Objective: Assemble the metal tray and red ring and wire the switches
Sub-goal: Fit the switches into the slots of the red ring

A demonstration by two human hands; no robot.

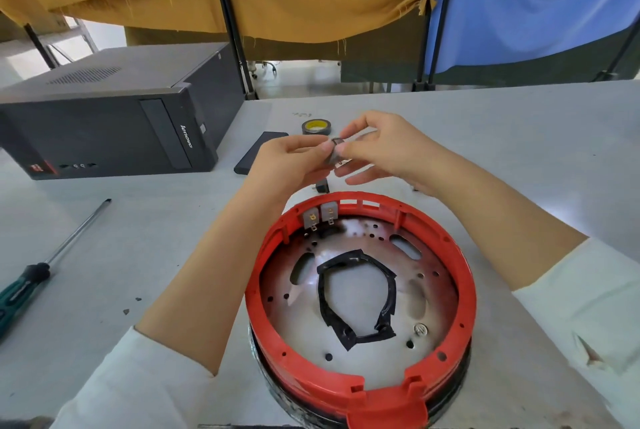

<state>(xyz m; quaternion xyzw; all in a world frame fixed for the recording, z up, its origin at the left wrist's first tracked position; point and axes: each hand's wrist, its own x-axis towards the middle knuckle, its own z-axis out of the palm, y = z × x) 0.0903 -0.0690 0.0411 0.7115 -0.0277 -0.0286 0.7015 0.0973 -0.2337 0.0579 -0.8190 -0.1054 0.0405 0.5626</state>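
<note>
The red ring (360, 293) sat on the grey table (502, 137) directly in front of the person, fitted around the metal tray (349, 297), whose perforated floor showed inside it. A loop of black tape (356, 300) lined the tray's central opening. At the ring's far left wall, 2 grey switches (320, 215) stood side by side in their slots, metal terminals pointing down into the tray.

Above and beyond the ring, both hands met over the table. The left hand (287, 161) pinched a small grey switch (336, 153) between thumb and fingertips, and the right hand (384, 148) gripped the same part from the other side, its lower fingers loosely spread. A small dark part (322, 187) lay on the table just below the hands, near the ring's far edge.

Beyond the hands lay a roll of black tape with a yellow core (316, 127), and beside it a dark phone (259, 151). A black Lenovo computer case (114, 116) lay on its side at the far left. A screwdriver (45, 269) with a green and black handle rested on the left of the table, well apart from the ring.
</note>
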